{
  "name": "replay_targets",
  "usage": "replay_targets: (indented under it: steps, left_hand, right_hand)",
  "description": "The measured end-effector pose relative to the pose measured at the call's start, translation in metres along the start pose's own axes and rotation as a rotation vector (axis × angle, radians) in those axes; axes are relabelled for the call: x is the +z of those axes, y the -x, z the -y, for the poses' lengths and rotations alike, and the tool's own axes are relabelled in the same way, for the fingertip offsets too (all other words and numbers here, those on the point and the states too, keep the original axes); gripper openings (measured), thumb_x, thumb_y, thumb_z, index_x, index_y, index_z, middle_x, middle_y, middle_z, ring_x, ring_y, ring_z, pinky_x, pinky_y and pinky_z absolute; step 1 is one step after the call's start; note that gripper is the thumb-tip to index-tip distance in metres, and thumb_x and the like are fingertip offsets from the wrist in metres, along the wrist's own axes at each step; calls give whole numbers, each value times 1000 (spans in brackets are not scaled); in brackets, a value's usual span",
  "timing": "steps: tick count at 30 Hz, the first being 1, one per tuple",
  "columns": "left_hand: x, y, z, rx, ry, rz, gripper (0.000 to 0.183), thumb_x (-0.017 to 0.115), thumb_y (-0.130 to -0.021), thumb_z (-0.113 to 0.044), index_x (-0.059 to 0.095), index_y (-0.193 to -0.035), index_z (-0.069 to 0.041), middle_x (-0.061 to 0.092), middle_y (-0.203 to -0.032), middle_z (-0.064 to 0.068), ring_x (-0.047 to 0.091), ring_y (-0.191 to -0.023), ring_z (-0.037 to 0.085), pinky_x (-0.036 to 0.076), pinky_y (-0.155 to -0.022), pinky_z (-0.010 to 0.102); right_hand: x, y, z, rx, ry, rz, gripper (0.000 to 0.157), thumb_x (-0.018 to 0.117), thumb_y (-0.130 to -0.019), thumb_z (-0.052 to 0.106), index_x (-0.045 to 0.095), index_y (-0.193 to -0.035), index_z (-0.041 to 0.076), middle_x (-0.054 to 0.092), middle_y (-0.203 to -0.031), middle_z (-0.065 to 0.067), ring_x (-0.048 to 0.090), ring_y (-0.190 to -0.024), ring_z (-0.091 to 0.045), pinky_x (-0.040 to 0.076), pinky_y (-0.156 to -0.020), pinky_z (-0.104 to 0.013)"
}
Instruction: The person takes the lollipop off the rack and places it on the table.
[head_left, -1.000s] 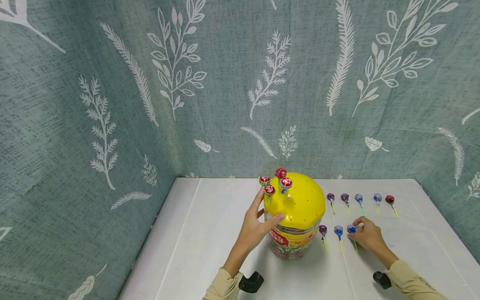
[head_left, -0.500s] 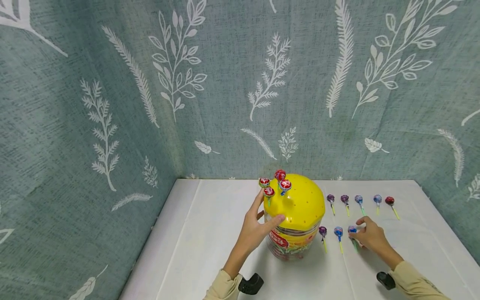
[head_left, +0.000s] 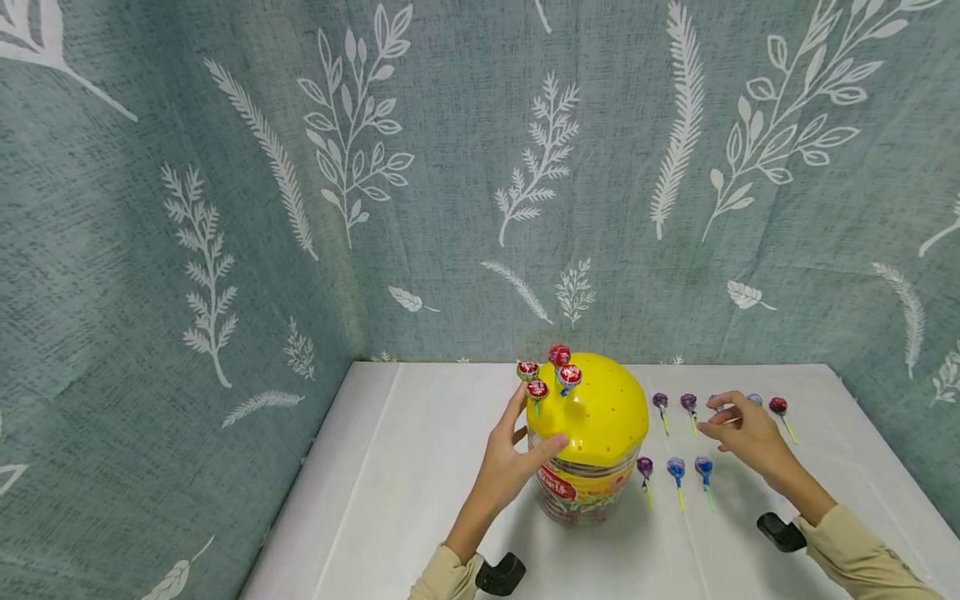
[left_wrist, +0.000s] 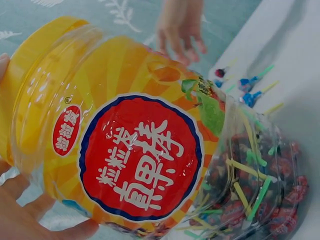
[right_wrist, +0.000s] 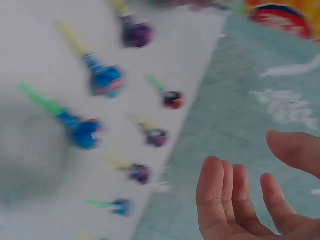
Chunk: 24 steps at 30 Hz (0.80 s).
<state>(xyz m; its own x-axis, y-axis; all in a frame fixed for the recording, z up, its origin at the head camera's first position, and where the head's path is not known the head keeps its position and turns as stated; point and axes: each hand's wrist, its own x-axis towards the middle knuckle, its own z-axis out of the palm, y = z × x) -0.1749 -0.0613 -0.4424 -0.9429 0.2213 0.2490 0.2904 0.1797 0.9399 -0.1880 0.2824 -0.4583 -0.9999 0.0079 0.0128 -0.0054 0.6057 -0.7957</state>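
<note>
Sleeves (head_left: 447, 572), two tan ones, are closest, and each wrist has a black box (head_left: 500, 574) by it. The left hand (head_left: 502, 462) holds the jar (head_left: 581, 483), thumb on top of the lid (head_left: 607, 417) and fingers around the side. The jar stands upright on the white table (head_left: 405, 467), left of the front row. It is big, round and see-through, with a yellow and orange label and a red circle (left_wrist: 142, 157) with white writing. A pile of lollipops (left_wrist: 285, 215) shows inside, too many to count. The one yellow lid is shiny and round on top, with little holes. Four red and white lollipops (head_left: 537, 390) stand up from it, close together at its left side.

Three lie in the front row: one purple (head_left: 645, 468) and two blue (head_left: 677, 469). The right hand (head_left: 753, 437) is over the back row, fingers and thumb wide apart, holding nothing. Five show there from the head: two purple, two blue, one red (head_left: 778, 406). The right wrist view shows one more, dark red (right_wrist: 172, 99) with a green stick. Farthest is a gray-green cloth (head_left: 450, 208) with white leaves.
</note>
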Motion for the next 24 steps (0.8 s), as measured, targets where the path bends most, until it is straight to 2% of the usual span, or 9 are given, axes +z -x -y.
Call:
replay_targets:
  steps: [4,11,17,24]
  left_hand:
    - [0,1,0,-6,2,-1,82,69,-83,-43,24,-150,-29,33,-149,-6,30,-136,18,37,-101,48]
    - [1,1,0,-10,6,-6,83,69,-82,-44,24,-150,-28,33,-149,-7,30,-136,17,37,-102,48]
    - [1,2,1,-12,14,-5,83,69,-82,-43,24,-150,-27,33,-149,-7,29,-136,17,37,-102,47]
    - [1,1,1,-6,15,-8,83,69,-82,-43,24,-150,-27,33,-149,-8,29,-136,17,37,-102,47]
  right_hand:
    - [-5,0,24,-65,-24,-39,42,67,-89,23,50,-118,-3,60,-97,-17,59,-74,-8,54,-60,-25]
    - [-11,5,62,-218,-38,-77,38,65,-91,24,52,-118,1,61,-100,-16,60,-78,-7,54,-64,-23]
    - [-10,12,92,-282,-66,-105,32,65,-91,21,55,-116,5,62,-101,-9,59,-84,-1,52,-67,-19]
    - [-9,19,124,-357,-155,-95,28,65,-90,17,56,-113,6,62,-101,-3,59,-88,-6,52,-71,-18]
